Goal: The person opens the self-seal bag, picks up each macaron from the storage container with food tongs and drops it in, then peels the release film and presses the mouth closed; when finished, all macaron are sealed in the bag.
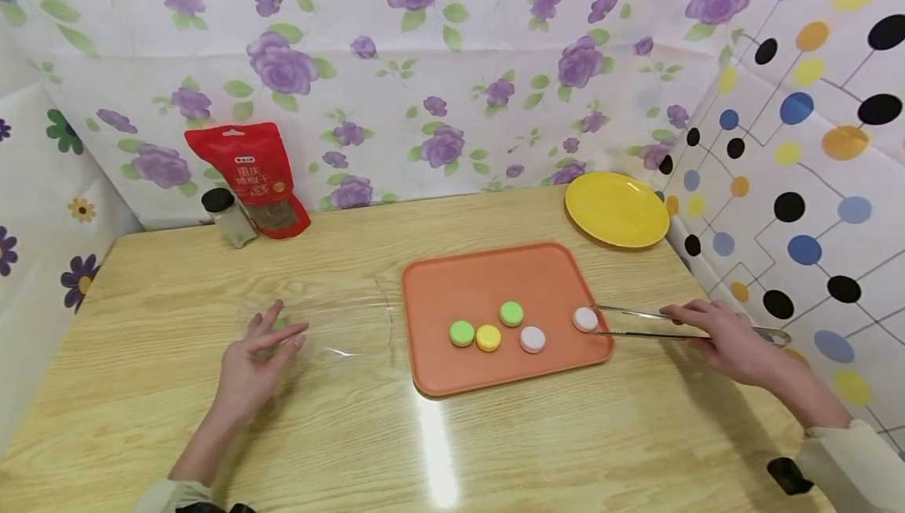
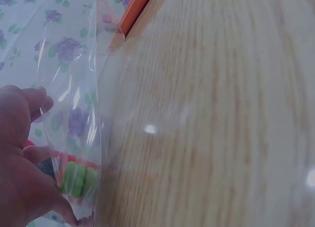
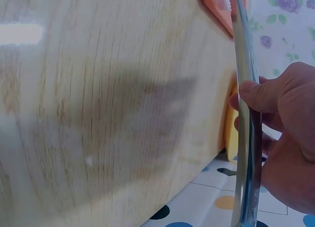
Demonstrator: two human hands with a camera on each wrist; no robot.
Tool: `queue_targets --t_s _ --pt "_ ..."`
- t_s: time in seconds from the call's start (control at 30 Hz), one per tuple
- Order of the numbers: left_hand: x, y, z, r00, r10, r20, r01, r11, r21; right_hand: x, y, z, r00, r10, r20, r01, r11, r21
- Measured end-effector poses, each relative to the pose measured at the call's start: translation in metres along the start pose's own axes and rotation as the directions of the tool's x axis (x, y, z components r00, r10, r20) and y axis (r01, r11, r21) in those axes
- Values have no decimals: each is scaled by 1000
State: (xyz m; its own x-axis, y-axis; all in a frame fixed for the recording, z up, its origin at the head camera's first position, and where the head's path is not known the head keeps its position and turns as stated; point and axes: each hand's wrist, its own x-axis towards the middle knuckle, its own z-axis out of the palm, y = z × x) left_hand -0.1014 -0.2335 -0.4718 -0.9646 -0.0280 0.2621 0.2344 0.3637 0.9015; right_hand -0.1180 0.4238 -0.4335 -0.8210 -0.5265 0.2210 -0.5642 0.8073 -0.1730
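My right hand (image 1: 731, 340) grips long metal tongs (image 3: 248, 123) around their arms. Their tips stand on either side of a pale pink macaron (image 1: 584, 319) at the right edge of the orange tray (image 1: 488, 277). On the tray also lie two green macarons (image 1: 462, 333), a yellow macaron (image 1: 488, 338) and another pale pink macaron (image 1: 533, 339). To the left of the tray, my left hand (image 1: 250, 364) holds a clear plastic bag (image 1: 346, 332), with its far end toward the tray. Green round pieces (image 2: 78, 180) show at the bag near my thumb in the left wrist view.
A yellow plate (image 1: 617, 209) sits at the back right by the wall. At the back left, a red pouch (image 1: 247, 167) leans on the flowered wall covering, next to a jar with a black lid (image 1: 229, 218). Dotted covering (image 1: 792, 207) bounds the right side.
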Motion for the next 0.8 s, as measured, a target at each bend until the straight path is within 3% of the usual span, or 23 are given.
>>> queue_targets --t_s 0.6,0.8 --pt "0 -3 2 998 59 -23 -59 998 -10 8 -7 -3 989 97 114 -91 994 -57" --pt "0 -3 3 998 59 -21 -60 998 -6 6 -5 2 994 80 78 -78 996 -32"
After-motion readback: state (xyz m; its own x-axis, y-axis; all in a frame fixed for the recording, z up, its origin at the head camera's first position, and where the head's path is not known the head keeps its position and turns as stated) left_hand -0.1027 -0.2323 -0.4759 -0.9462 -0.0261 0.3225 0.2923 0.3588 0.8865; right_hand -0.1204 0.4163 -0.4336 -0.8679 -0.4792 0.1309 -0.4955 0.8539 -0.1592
